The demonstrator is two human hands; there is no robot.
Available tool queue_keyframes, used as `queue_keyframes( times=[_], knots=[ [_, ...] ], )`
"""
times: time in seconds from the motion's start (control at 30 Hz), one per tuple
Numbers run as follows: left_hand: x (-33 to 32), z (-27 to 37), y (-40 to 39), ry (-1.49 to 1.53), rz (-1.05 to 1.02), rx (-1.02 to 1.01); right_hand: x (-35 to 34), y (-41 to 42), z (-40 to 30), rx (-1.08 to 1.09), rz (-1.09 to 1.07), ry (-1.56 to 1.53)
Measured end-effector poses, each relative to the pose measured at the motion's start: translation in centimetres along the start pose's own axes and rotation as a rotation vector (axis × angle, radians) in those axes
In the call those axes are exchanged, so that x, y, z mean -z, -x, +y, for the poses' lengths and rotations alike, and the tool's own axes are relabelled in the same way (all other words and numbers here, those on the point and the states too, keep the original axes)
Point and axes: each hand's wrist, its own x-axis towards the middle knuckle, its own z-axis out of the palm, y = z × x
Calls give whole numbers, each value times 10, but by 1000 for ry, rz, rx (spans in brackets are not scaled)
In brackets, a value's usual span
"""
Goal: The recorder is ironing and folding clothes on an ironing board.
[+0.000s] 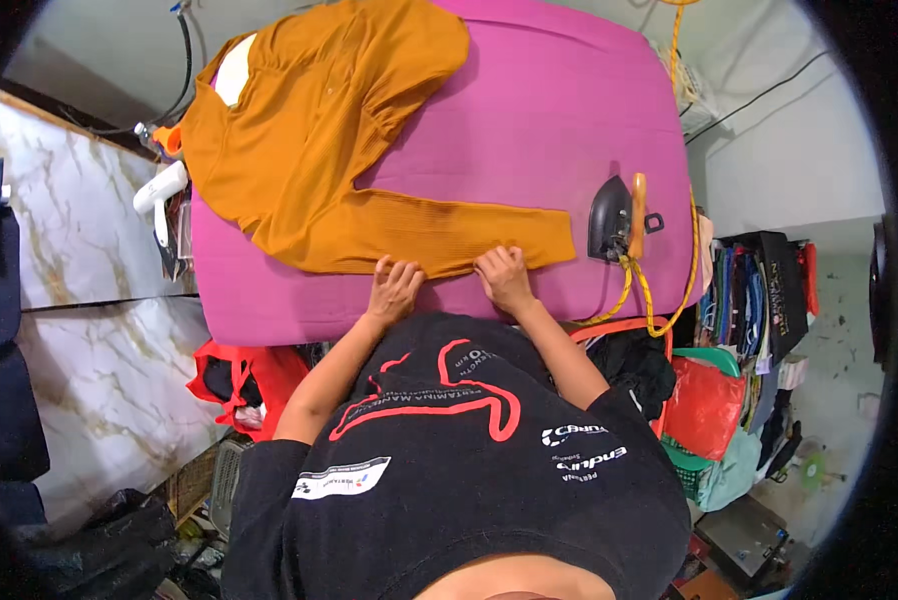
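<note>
A mustard-coloured ribbed garment lies on a pink cloth-covered ironing surface, with one sleeve stretched out to the right. My left hand pinches the sleeve's near edge around its middle. Farther right, my right hand grips the same edge closer to the cuff, fingers curled over the fabric. Right of the cuff, an electric iron with a wooden handle rests on the pink cloth, its yellow cord running over the near right edge.
A white handheld appliance and an orange-topped bottle are by the left edge. Below that side hangs a red bag. Stacked folded clothes stand at the right, above a green basket. A black-filled, red-rimmed container is near my right arm.
</note>
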Motion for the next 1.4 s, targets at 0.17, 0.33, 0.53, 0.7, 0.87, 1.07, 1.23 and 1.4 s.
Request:
queue_keyframes(
  times=[0.17, 0.33, 0.53, 0.7, 0.87, 1.07, 1.23, 1.4],
  knots=[
    [-1, 1, 1, 52, -24, 79, 13, 5, -6, 24, -62, 77],
    [12, -8, 0, 72, -46, 112, 18, 16, -7, 58, -70, -17],
    [5, -19, 8, 97, -160, 82, 37, 0, -5, 114, -54, -80],
    [33, -41, 22, 105, -236, 304, 40, 14, 50, -172, -209, 14],
    [8, -76, 48, -171, 278, 1088, 44, 39, 86, -355, -261, 309],
    [17, -103, 60, -221, 243, 1597, 112, 13, 151, -763, 292, 460],
    [20, -110, 71, -114, 296, 1545, 122, 41, 222, -1263, 293, -575],
    [36, -117, 85, 163, 449, 1621, 148, 8, 83, -1130, 295, -694]
  ],
)
